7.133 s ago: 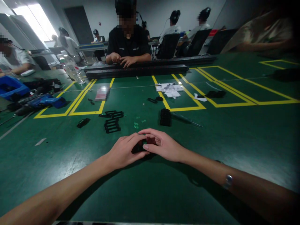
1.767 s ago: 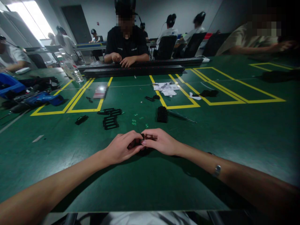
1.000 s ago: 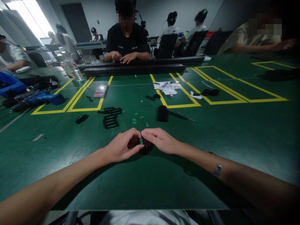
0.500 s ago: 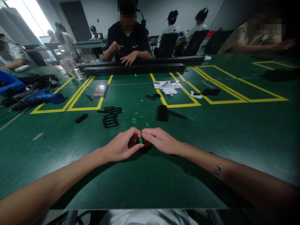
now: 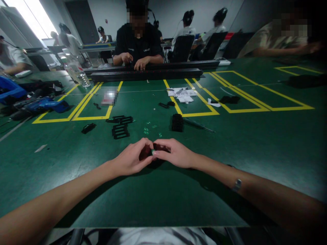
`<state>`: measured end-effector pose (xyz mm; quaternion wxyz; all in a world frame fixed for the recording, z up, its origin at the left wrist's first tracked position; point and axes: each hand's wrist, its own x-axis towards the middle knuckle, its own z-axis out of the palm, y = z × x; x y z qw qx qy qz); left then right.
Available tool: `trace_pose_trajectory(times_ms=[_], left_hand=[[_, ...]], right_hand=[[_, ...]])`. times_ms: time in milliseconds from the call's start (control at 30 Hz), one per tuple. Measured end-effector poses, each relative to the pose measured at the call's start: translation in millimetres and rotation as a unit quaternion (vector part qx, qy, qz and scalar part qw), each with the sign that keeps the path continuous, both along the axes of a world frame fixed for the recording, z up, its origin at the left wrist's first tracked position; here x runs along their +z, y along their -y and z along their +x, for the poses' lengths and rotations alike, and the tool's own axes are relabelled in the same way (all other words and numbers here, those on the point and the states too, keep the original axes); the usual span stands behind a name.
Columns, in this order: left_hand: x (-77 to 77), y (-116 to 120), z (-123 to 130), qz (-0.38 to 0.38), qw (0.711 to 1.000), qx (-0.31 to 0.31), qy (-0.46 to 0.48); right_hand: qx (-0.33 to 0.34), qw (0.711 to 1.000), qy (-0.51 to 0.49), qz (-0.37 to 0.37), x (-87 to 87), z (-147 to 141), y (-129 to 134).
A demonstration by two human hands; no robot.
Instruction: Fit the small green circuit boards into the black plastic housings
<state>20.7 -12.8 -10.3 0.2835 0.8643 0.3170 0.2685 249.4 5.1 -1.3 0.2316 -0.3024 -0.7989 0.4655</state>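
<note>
Between my fingertips is a small green piece [image 5: 152,152], possibly a tiny circuit board, mostly covered by the fingers. My left hand [image 5: 133,156] pinches it from the left, thumb below and fingers curled above. From the right, my right hand [image 5: 178,153] presses its thumb on the piece, fingers bent over the far side. Just beyond the hands lie several loose green pieces [image 5: 146,131]. Black slotted frames [image 5: 121,131] rest to their left, and a black block [image 5: 177,123] stands to their right beside a screwdriver [image 5: 199,125].
A small black part [image 5: 89,128] lies at left. Farther back are crumpled white papers [image 5: 182,94], plastic bottles [image 5: 83,77] and a blue tool [image 5: 52,104]. Long black rails [image 5: 148,74] cross the table before a co-worker in black [image 5: 139,44].
My right thumb has come down over the green piece, covering more of it. My left hand stays nearly still. Across the table, the co-worker's hands have lowered and drawn together.
</note>
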Motion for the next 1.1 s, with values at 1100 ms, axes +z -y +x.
trace_pose_trajectory(times_ms=[1100], left_hand=[[-1.8,0.3,1.2,0.007,1.000,-0.003,0.003]], right_hand=[[-0.002,1.000,-0.012,0.003,2.7,-2.3,1.6]])
